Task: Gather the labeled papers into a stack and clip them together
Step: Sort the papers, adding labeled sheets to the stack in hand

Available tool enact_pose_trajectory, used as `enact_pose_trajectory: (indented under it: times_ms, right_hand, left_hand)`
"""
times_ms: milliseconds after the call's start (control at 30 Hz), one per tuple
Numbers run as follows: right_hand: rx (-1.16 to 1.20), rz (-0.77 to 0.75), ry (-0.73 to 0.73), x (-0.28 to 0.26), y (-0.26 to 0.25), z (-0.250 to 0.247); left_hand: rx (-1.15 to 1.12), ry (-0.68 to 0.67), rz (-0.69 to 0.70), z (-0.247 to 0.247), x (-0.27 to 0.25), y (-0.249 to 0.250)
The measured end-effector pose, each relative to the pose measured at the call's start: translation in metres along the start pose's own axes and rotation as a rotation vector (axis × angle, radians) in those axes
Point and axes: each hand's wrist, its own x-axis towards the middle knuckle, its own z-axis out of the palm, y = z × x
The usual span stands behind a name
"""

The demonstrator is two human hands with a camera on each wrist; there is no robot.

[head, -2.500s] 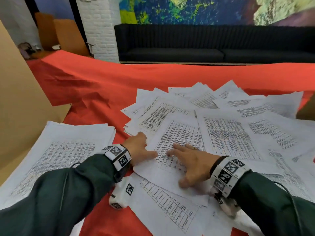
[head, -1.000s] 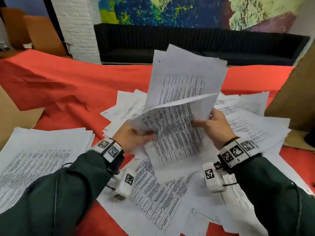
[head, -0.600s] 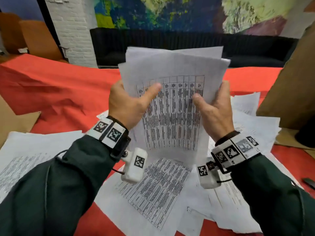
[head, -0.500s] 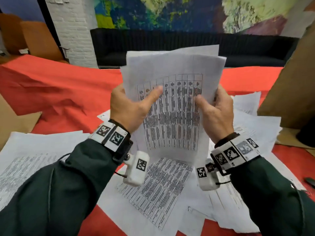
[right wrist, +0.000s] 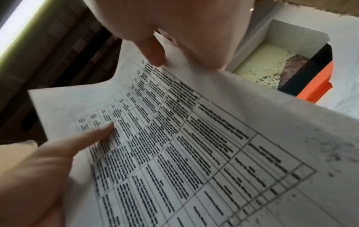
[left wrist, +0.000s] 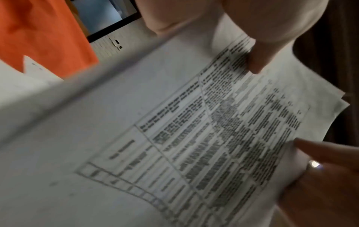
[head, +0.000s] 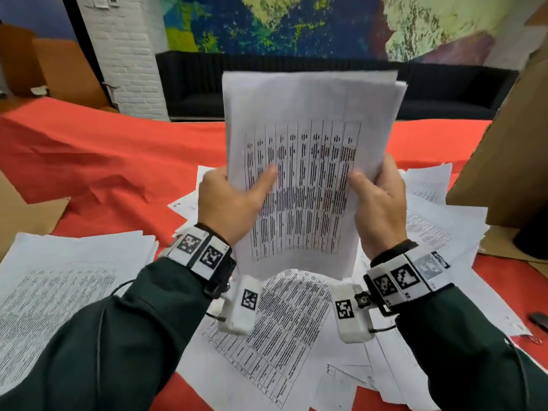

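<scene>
The sheaf of papers (head: 308,173) that lay flat among the loose sheets a couple of seconds ago is now lifted upright in front of the person, clear of the surface (head: 112,161), and its edges look more even than a second ago, when the sheets were splayed and folding over. That suggests the gathering of this handful is about done and the squaring-up is under way; no clip is on it yet.

The left hand (head: 231,206) grips the sheaf's left edge, thumb pressed across the printed front and fingers curled behind. The right hand (head: 376,203) mirrors it on the right edge, thumb on the front, fingers wrapped round the back. Both pinch the paper firmly.

Below, many loose sheets (head: 284,327) lie scattered on the red cloth, and a separate pile (head: 65,280) sits off to the left, so more collecting likely remains.
</scene>
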Motion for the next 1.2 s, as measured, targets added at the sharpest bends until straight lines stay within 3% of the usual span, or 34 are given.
enact_pose_trajectory:
  times_ms: [67, 167, 267, 367, 467, 633, 833, 967, 1100, 1200]
  right_hand:
    - [0.055, -0.077, -0.003, 0.001, -0.008, 0.004]
    - [0.005, -0.071, 0.094, -0.005, -0.003, 0.008]
    - [-0.072, -0.004, 0.14, -0.017, 0.014, 0.01]
    - [-0.069, -0.083, 0.136, -0.019, 0.012, 0.012]
    - [-0.028, -0.135, 0.158, -0.015, 0.003, 0.013]
    - [-0.051, 0.019, 0.13, -0.022, 0.026, 0.009]
    - [-0.014, 0.035, 0.15, -0.023, 0.033, 0.007]
    - [-0.107, 0.179, 0.085, -0.027, 0.043, 0.006]
    - [-0.178, 0.205, 0.023, -0.027, 0.05, -0.001]
    - [-0.323, 0.296, -0.149, -0.022, 0.06, -0.008]
  left_hand:
    - [-0.085, -0.004, 0.075, -0.001, 0.007, 0.015]
    - [-0.242, -0.016, 0.019, -0.006, 0.006, 0.006]
    - [-0.132, 0.035, -0.089, -0.008, -0.002, -0.016]
    - [-0.074, 0.036, -0.048, -0.008, 0.0, -0.01]
    - [-0.183, 0.03, -0.001, -0.011, 0.004, 0.001]
    - [-0.2, 0.049, -0.208, -0.002, -0.013, -0.02]
    - [-0.203, 0.049, -0.263, 0.011, -0.02, -0.018]
    - [-0.116, 0.058, -0.36, 0.013, -0.03, -0.035]
    - [0.054, 0.046, -0.309, 0.009, -0.023, -0.027]
    - [0.138, 0.082, -0.291, -0.024, -0.005, -0.023]
